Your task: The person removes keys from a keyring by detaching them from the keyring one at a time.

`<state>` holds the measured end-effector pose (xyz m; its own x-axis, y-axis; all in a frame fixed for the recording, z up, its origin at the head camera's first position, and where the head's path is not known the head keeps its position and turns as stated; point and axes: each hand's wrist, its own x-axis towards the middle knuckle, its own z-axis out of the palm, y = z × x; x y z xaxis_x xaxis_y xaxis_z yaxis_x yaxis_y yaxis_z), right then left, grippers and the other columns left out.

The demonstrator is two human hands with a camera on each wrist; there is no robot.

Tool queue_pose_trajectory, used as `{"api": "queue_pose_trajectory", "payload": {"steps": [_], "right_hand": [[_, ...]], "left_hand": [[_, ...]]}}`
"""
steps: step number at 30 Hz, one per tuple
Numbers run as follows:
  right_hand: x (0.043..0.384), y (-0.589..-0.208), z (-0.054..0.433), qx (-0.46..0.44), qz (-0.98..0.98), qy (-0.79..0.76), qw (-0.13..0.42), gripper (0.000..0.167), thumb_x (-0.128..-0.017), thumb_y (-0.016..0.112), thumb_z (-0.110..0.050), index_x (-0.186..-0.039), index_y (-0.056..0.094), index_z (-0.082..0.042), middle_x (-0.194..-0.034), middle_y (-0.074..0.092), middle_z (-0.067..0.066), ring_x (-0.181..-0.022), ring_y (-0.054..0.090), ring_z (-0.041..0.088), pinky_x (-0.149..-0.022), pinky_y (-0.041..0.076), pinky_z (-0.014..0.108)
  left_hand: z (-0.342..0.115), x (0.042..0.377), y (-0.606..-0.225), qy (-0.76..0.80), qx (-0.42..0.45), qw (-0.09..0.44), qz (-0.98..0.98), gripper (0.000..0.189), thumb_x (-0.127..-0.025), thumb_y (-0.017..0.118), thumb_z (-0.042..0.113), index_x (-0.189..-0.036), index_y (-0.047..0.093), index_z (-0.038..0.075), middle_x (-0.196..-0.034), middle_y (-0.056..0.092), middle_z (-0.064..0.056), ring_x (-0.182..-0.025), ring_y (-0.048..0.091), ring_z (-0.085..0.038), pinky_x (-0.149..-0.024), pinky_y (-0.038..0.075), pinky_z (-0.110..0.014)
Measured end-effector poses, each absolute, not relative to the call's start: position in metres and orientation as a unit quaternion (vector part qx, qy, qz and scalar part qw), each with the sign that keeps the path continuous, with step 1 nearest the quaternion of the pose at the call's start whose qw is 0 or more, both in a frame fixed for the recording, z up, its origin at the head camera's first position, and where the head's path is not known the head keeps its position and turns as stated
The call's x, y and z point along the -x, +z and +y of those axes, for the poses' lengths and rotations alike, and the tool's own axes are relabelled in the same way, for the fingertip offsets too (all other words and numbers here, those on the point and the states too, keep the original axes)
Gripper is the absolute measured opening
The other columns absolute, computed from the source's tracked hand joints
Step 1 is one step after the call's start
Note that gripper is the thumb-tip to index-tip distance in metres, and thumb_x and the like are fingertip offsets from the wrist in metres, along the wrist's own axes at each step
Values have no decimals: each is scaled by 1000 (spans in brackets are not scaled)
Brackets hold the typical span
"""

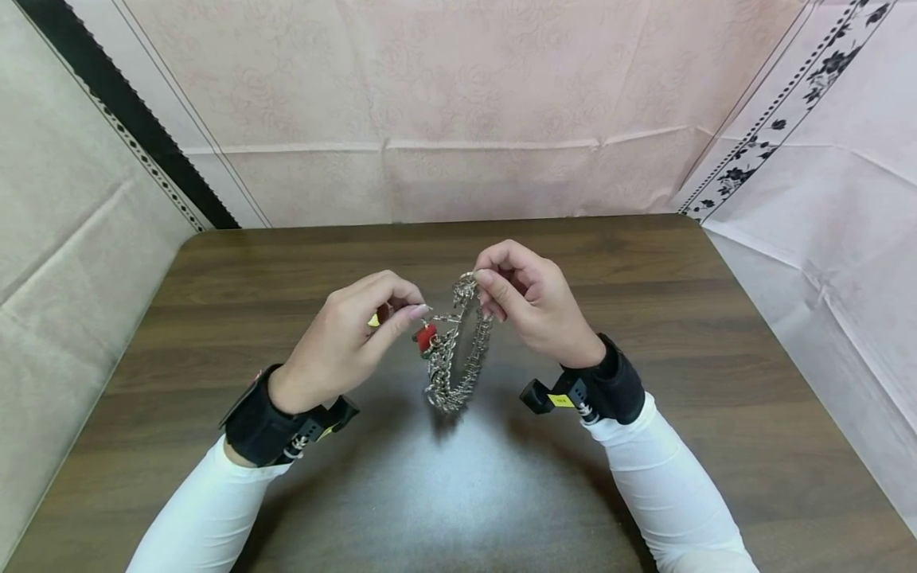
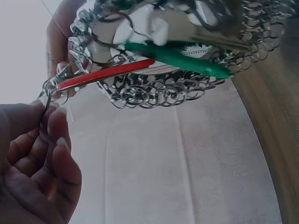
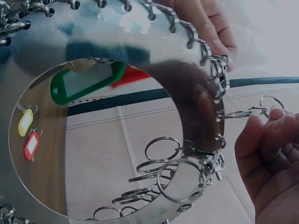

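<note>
A flat, shiny metal hoop (image 1: 451, 387), strung round its edge with many small split rings, hangs upright between both hands. With thumb and fingertips, my left hand (image 1: 342, 344) pinches a small split ring (image 2: 47, 105) beside the hoop. My right hand (image 1: 536, 301) pinches a small split ring (image 3: 268, 108) at the hoop's upper edge; a short metal clasp links it to the hoop. A red key tag (image 1: 426, 337) hangs close to the left fingertips. A green key tag (image 2: 196, 65) shows near the hoop in both wrist views.
Through the hoop's opening in the right wrist view, a yellow key tag (image 3: 25, 122) and another red key tag (image 3: 31, 145) appear on the wooden table (image 1: 358, 509). The left hand mostly hides that spot in the head view. Pale patterned sheets (image 1: 466, 95) surround the table.
</note>
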<state>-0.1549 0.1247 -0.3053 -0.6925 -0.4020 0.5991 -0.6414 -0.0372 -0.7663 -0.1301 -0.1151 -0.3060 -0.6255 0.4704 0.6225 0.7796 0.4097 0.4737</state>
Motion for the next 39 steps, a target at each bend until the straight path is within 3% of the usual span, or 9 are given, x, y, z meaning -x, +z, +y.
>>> {"api": "queue_pose_trajectory", "payload": {"steps": [8, 16, 22, 29, 39], "right_hand": [[155, -310, 117, -373, -711, 594, 48, 5, -101, 52, 8, -98, 55, 5, -75, 51, 10, -58, 48, 15, -53, 44, 24], [159, -314, 113, -338, -753, 563, 41, 6, -102, 54, 1, -98, 58, 5, -76, 55, 13, -65, 52, 15, -57, 42, 22], [166, -320, 114, -320, -785, 530, 25, 7, -102, 57, -2, -99, 61, 3, -75, 57, 10, -65, 53, 24, -58, 42, 21], [171, -328, 112, -331, -808, 488, 0, 9, -101, 59, -8, -97, 65, -2, -69, 53, 0, -58, 46, 9, -54, 39, 21], [165, -324, 109, -358, -818, 449, 17, 10, -100, 61, -9, -101, 69, -2, -76, 60, 0, -64, 50, 9, -58, 43, 22]], "left_hand": [[-115, 131, -306, -374, 375, 242, -813, 10, -91, 73, 1, -96, 66, 5, -85, 64, 0, -75, 52, -5, -63, 43, -22], [-114, 132, -308, -370, 373, 249, -814, 9, -91, 72, -1, -94, 65, 5, -83, 64, -1, -75, 54, -5, -65, 42, -17], [-112, 131, -309, -371, 371, 246, -815, 9, -92, 71, 0, -94, 65, 6, -83, 62, 0, -75, 54, -4, -64, 41, -16], [-110, 129, -312, -379, 368, 256, -810, 9, -91, 72, -1, -94, 65, 5, -83, 60, -1, -74, 51, -6, -65, 40, -15], [-105, 130, -317, -398, 350, 271, -803, 8, -91, 72, 0, -95, 65, 2, -79, 58, -2, -72, 52, -7, -61, 40, -18]]}}
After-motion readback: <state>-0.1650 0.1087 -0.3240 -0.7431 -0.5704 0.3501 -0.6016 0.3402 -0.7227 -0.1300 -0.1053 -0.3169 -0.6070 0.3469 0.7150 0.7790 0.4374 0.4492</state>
